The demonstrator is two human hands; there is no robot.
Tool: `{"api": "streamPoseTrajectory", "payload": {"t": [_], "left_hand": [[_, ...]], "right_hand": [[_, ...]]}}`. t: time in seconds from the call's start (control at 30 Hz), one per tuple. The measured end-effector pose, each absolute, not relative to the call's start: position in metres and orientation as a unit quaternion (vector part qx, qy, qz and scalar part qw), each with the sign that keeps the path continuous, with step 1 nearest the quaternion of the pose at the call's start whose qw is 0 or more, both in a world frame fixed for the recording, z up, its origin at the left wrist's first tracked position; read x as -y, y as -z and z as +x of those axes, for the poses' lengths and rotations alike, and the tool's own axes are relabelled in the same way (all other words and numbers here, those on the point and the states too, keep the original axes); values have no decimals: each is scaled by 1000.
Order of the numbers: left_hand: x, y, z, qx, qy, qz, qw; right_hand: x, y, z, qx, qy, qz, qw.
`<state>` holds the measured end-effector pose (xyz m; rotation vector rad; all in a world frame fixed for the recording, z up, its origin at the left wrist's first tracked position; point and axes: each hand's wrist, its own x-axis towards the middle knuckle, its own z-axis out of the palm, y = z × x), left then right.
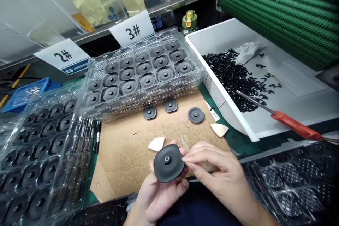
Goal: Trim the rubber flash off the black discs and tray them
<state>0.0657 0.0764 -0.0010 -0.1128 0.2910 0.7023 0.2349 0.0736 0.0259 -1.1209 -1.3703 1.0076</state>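
Left hand cups a black disc, right hand pinches its edge; clear tray holds discs, white bin black pieces.

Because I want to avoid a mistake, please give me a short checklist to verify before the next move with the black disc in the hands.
1. Grip: left hand under the black disc, right hand on its edge: ok.
2. Centre hole faces up, unblocked: ok.
3. Disc underside free of damage: hidden, cannot tell.
4. Visible pockets of the clear plastic tray hold discs: ok.
5. Three loose discs on the cardboard sheet are outside the tray: not ok.
6. Orange-handled screwdriver lies apart from the hands: ok.
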Motion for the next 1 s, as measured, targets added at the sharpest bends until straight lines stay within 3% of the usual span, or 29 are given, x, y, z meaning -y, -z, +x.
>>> {"api": "streamPoseTrajectory", "payload": {"t": [0.6, 1.0], "left_hand": [[-16, -32, 43, -73, -318, 23, 945], [-17, -28, 35, -46, -339, 72, 937]], "right_hand": [[-4, -55, 205, 546, -425, -398, 602], [-6, -57, 196, 541, -436, -422, 582]]}}
